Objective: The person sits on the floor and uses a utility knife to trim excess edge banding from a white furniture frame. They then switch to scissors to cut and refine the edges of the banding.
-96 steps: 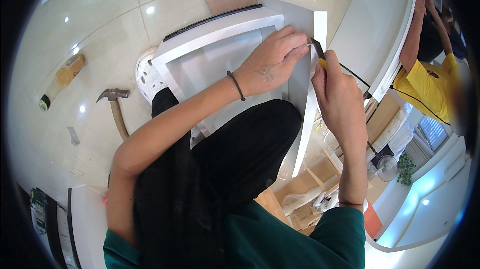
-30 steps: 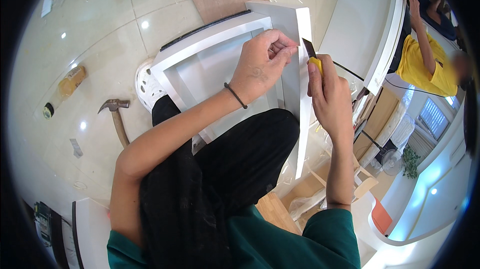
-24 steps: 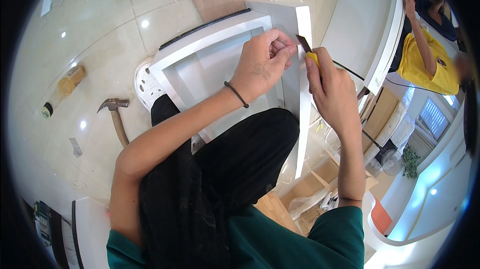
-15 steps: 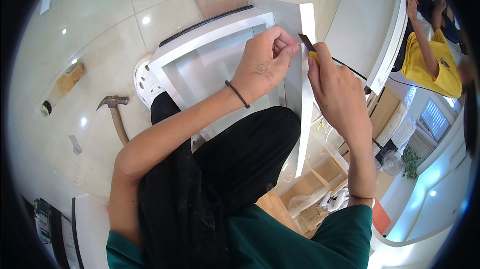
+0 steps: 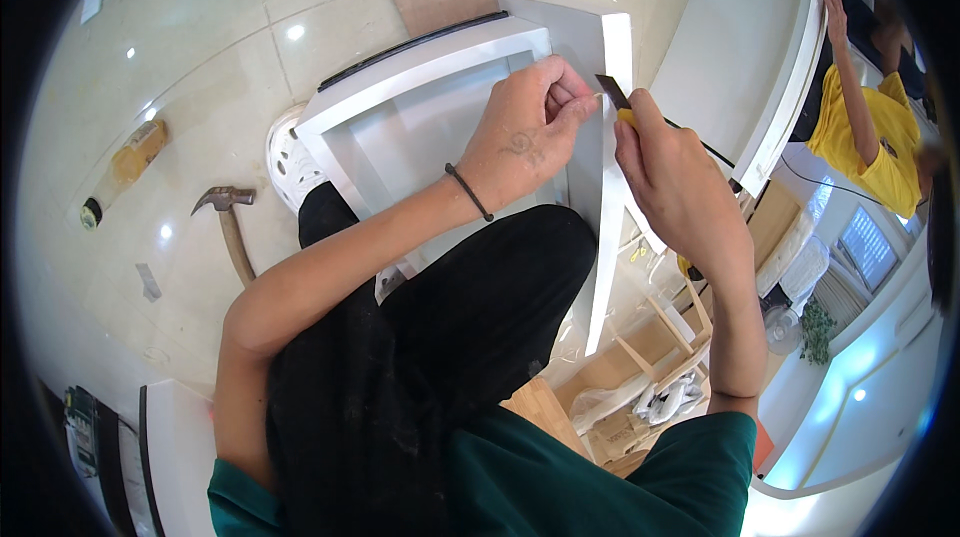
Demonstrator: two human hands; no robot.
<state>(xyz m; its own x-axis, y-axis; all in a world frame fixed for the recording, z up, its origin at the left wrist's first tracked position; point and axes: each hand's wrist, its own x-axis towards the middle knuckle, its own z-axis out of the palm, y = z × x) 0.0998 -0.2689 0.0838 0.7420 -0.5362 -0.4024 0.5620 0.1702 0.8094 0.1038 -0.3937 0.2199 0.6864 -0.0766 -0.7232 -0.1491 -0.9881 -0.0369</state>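
Observation:
A utility knife (image 5: pixel 613 92) with a dark blade and yellow handle is in the closed grip of my right hand (image 5: pixel 680 172). Its blade points up and left, close to the edge of a white panel (image 5: pixel 616 62). My left hand (image 5: pixel 530 127) pinches a thin pale sliver (image 5: pixel 599 97) beside the blade; whether it is still joined to the panel I cannot tell. The panel stands upright against the right end of a white drawer-like box frame (image 5: pixel 400 87), which lies between my legs.
A claw hammer (image 5: pixel 232 227) and a bottle of yellowish liquid (image 5: pixel 130 162) lie on the tiled floor at left. A large white panel (image 5: pixel 735 47) stands far right, near a person in a yellow shirt (image 5: pixel 865 132). Wooden pieces (image 5: pixel 620 372) lie below right.
My right forearm has shifted slightly right, while both hands keep their holds. The view has tilted a little. At far right the other person has moved slightly.

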